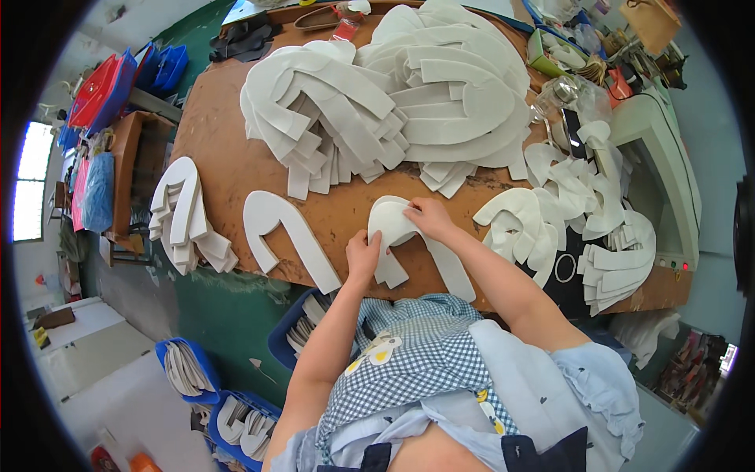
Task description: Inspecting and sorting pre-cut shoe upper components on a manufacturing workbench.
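Observation:
A small curved white piece [393, 223] lies over the rounded end of a thick white U-shaped piece [450, 271] at the table's near edge. My left hand [363, 256] pinches its left side, thumb on top. At its upper right, the fingers of my right hand [430, 218] close on the same piece. To the left lies another white U-shaped piece [303, 240], flat and apart from my hands. Right of my right forearm is a loose pile of thin curved white pieces [523, 232].
Large heaps of white U-shaped pieces [464, 102] cover the brown table's [212, 118] far side. A smaller stack [185, 200] stands at its left edge, another [621, 263] at its right. A pale machine housing [657, 157] borders the right. Blue bins [189, 370] sit below left.

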{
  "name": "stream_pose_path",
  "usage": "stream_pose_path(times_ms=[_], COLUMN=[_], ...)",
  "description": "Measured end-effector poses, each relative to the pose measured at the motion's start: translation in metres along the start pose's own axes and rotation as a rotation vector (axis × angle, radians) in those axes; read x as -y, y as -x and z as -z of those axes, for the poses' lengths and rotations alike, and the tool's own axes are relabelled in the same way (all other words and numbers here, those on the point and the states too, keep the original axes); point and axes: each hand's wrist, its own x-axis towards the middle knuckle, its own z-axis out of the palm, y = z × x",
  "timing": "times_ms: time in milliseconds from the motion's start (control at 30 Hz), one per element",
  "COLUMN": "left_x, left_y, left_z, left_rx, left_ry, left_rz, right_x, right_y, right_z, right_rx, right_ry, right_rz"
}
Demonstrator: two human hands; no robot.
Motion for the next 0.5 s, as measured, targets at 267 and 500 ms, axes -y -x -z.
stream_pose_path(times_ms=[267, 500], left_x=[0.006, 0.006], left_y=[-0.012, -0.015], left_z=[-0.002, -0.003], left_rx=[-0.181, -0.189], left_ry=[-0.247, -0.248], left_rz=[-0.061, -0.029], right_x=[0.007, 0.008], right_y=[-0.007, -0.007], right_z=[-0.003, -0.004], right_rx=[-0.040, -0.080], right_ry=[0.059, 0.114], right_rz=[0.017, 0.053])
